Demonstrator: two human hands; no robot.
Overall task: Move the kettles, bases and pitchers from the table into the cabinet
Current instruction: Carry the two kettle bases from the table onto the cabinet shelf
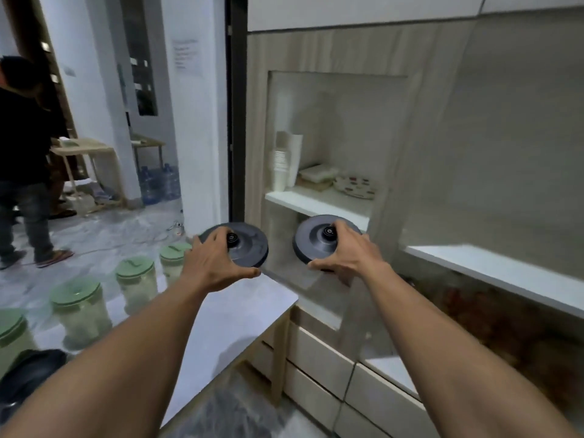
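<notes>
Cabinet (pixel 331 49) ahead, base (pixel 249 251) in each hand (pixel 215 263)

Just past the fingers (pixel 343 230) of the right hand (pixel 347 254), a pale wood-grain cabinet (pixel 347 52) has a recessed niche with a white shelf (pixel 316 202) — stacked cups (pixel 279 165) and a plate (pixel 355 186) on it. Beyond and left of the left hand (pixel 215 260) — a white pillar (pixel 196 121), grey marbled floor (pixel 110 229), water bottles (pixel 158 184), dim light.

A pale tabletop (pixel 227 311) runs up the left side. Four clear pitchers (pixel 79 311) with green lids stand on it in a row, with a dark rounded object (pixel 31 371) at its near corner. Beyond, a white cabinet shelf (pixel 316 202) carries stacked cups (pixel 279 169), flat boxes (pixel 316 175) and a spotted plate (pixel 355 186).
</notes>
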